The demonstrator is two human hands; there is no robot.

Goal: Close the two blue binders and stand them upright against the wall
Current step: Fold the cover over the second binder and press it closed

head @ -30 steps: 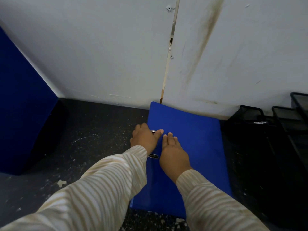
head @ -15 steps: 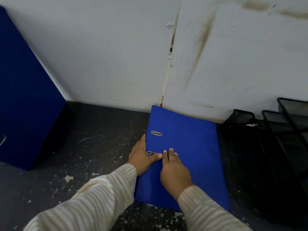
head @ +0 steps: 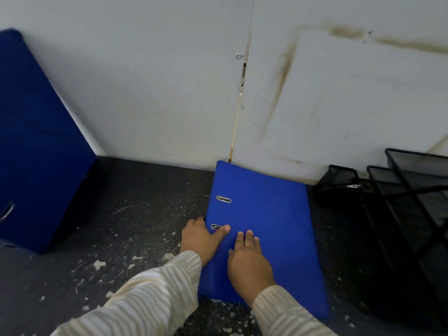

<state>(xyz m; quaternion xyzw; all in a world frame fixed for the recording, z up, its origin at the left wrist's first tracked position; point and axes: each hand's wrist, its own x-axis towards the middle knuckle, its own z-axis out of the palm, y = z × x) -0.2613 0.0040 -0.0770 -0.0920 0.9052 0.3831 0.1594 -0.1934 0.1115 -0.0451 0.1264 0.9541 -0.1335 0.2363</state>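
A closed blue binder (head: 271, 214) lies flat on the dark speckled surface, its far edge touching the white wall (head: 169, 81). Two metal slots show on its cover near the spine. My left hand (head: 201, 238) wraps the spine edge, thumb on the cover over the nearer slot. My right hand (head: 249, 263) rests flat on the cover, fingers spread. A second blue binder (head: 36, 154) stands upright at the far left, leaning against the wall.
Black wire-mesh trays (head: 400, 195) sit at the right against the wall. The dark surface (head: 133, 214) between the two binders is scuffed and flecked with pale chips. A vertical seam (head: 240, 98) runs down the wall behind the flat binder.
Both hands slid toward me along the binder's cover, uncovering the two metal slots. The view tilted up, showing more wall and more of the left binder.
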